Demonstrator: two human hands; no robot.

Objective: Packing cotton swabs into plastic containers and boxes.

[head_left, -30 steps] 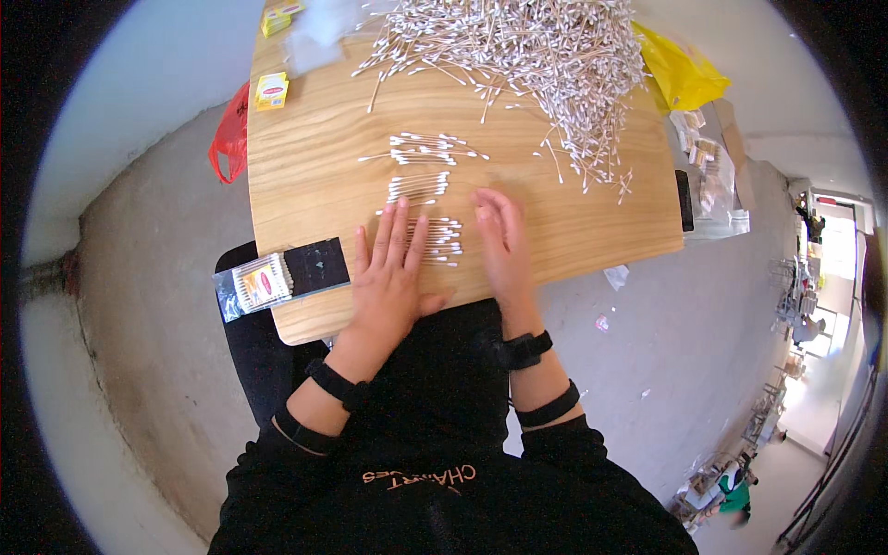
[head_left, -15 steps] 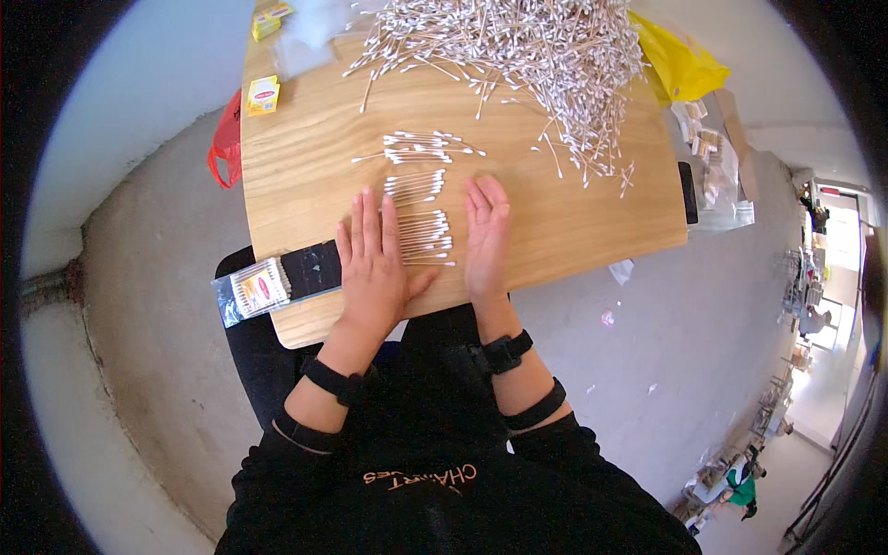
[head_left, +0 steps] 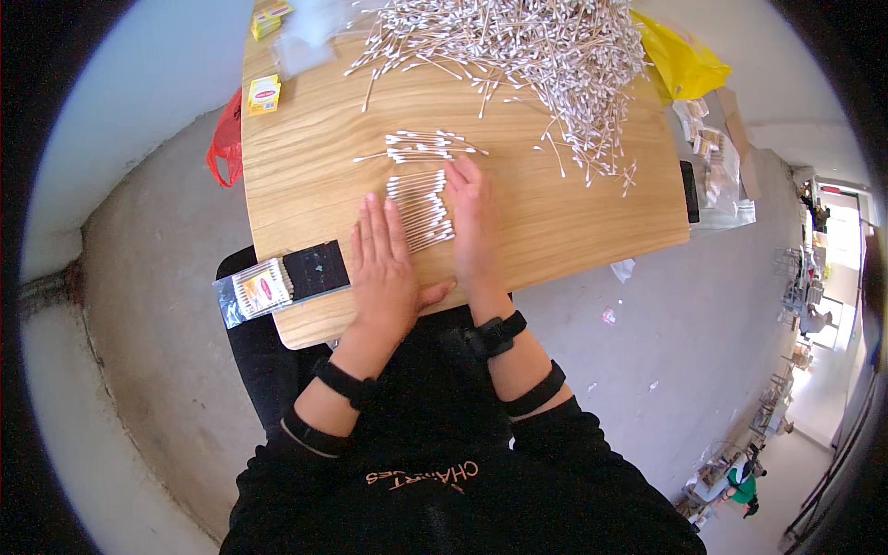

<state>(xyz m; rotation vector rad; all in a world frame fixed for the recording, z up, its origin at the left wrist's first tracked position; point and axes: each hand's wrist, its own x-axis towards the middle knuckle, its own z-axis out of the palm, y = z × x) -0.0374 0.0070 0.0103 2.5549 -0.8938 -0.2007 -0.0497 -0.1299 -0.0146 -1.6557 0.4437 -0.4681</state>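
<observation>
A row of cotton swabs (head_left: 418, 211) lies side by side between my hands on the wooden table. My left hand (head_left: 384, 268) is flat and open along their left ends, thumb stretched out below the row. On the other side, my right hand (head_left: 474, 217) stands on its edge against the right ends, somewhat blurred. Its fingers bend a little toward the top of the row, and I see nothing held in them. Just beyond the fingertips is a looser group of cotton swabs (head_left: 421, 146), lying at uneven angles.
A large heap of cotton swabs (head_left: 527, 55) covers the table's far side. Beside it is a yellow bag (head_left: 680, 60). Yellow cards (head_left: 264, 94) and clear plastic bags (head_left: 305, 42) sit far left. A filled swab pack (head_left: 261, 287) lies on a black strip (head_left: 319, 266) at the near-left corner.
The two swab groups between my hands have merged into one tighter row. My right hand has moved up and left against the swab ends; my left hand has shifted slightly right and nearer me.
</observation>
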